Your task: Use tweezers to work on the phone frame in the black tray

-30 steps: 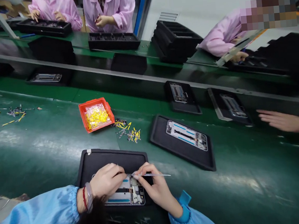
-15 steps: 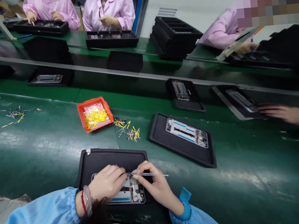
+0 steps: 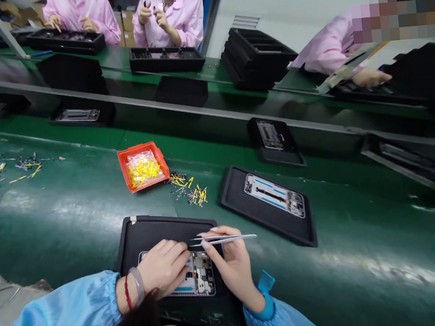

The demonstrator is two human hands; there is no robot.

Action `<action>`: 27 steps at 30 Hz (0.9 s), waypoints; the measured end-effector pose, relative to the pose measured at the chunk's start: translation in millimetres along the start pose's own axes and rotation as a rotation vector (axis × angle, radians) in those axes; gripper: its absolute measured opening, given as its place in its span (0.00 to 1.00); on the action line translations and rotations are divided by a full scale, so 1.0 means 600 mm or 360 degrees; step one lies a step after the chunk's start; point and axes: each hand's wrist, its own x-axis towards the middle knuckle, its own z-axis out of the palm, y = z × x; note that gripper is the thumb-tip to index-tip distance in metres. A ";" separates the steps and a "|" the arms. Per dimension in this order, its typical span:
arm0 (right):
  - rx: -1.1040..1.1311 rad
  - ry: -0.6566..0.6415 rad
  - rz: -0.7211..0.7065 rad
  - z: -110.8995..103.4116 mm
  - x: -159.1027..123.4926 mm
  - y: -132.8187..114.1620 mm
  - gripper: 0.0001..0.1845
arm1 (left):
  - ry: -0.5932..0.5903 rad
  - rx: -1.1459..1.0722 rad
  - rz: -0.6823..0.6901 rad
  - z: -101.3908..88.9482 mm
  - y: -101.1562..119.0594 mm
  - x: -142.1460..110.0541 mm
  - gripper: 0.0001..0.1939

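Note:
My left hand (image 3: 162, 269) lies over a phone's mid-frame (image 3: 204, 273) with its fingers bent together. Its fingertips meet near the upper edge of the circuit board, and anything between them is too small to make out. A pair of tweezers (image 3: 231, 238) is held in my right hand (image 3: 232, 263), just above the frame's upper edge. The tweezer tips point left and stand slightly apart, with nothing visible between them. Under the phone frame is a black tray (image 3: 158, 226); my left hand covers much of the frame's left half.
A red bin (image 3: 125, 178) holds small yellow-tabbed parts. Beside it lies a pile of loose parts (image 3: 197, 195); more are scattered at far left. Another black tray (image 3: 231, 194) carries a phone frame (image 3: 275, 194). Beyond, trays line a dark belt, with co-workers in pink opposite.
My right hand has raised the tweezers up and right, away from my left fingertips, and their tips show apart. At far right, a tray has shifted right with a co-worker's hand.

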 end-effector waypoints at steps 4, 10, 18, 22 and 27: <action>-0.0031 -0.0020 0.0031 0.001 -0.007 0.015 0.12 | 0.0035 -0.0190 -0.0176 -0.001 -0.007 -0.006 0.09; -0.0042 -0.0125 -0.0023 -0.003 0.001 0.011 0.09 | -0.0022 -0.0332 -0.0496 -0.007 -0.013 -0.017 0.07; -0.0102 -0.0265 -0.0078 -0.005 0.003 0.007 0.07 | -0.0009 -0.0334 -0.0445 -0.009 -0.015 -0.014 0.08; -0.0092 -0.0322 -0.0067 -0.006 0.002 0.008 0.06 | -0.0017 -0.0359 -0.0427 -0.010 -0.016 -0.017 0.08; -0.0038 -0.0372 -0.0020 -0.005 0.001 0.011 0.06 | 0.0066 -0.0426 -0.0384 -0.013 -0.017 -0.017 0.09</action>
